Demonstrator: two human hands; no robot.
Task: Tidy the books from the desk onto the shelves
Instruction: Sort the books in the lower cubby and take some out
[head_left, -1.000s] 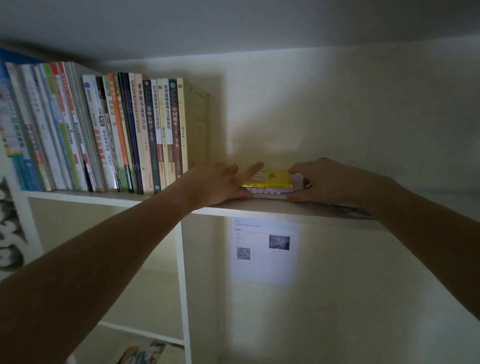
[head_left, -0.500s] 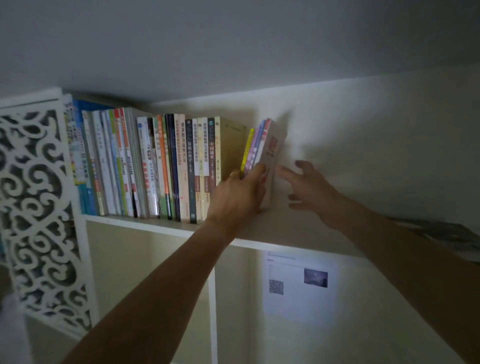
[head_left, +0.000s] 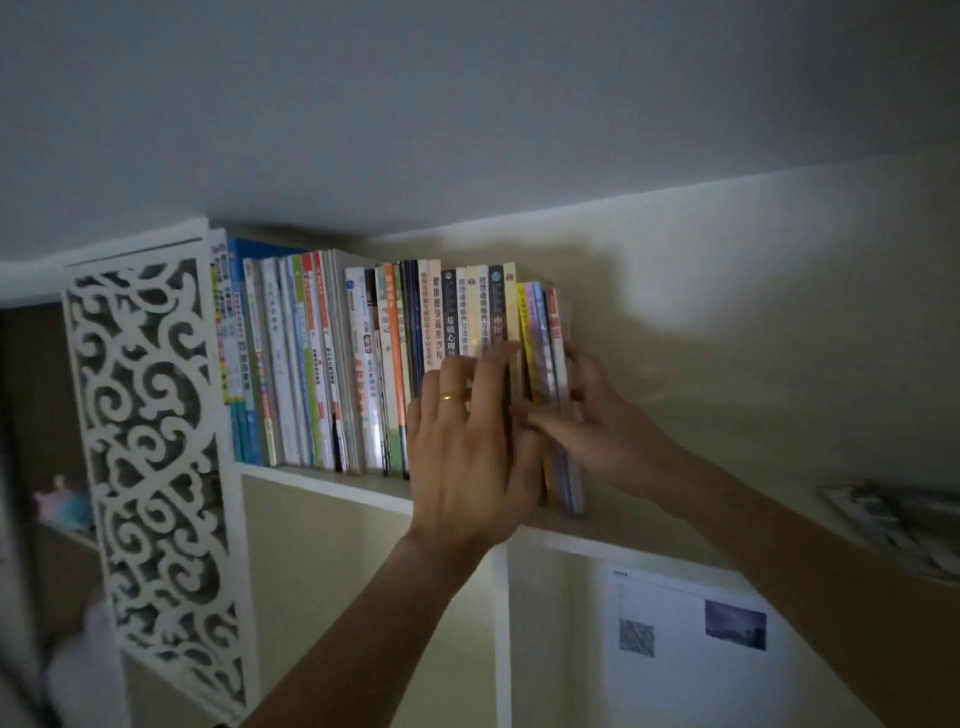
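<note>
Head view, pretty dim: the left hand (head_left: 470, 441) is laid flat against the spines of the shelved row of books (head_left: 363, 364), fingers straight and spread, a gold ring (head_left: 448, 398) seen on 1 of them. The right hand (head_left: 597, 421) is curled round the far side of a small bundle of thin paperbacks (head_left: 545, 384), which is stood upright at the right end of the row, touching it, on the white shelf board (head_left: 322, 480).

These look light and floppy with glossy, probably slippery covers, so they're best squeezed as 1 block, low down and from both sides; otherwise they'd likely fan out or slump rightward, since no bookend is seen.

Further out, a white fretwork side panel (head_left: 150, 452) with scroll cutouts is seen left, plus a printed sheet (head_left: 691, 639) below and flat-lying magazines (head_left: 893, 525) at right.
</note>
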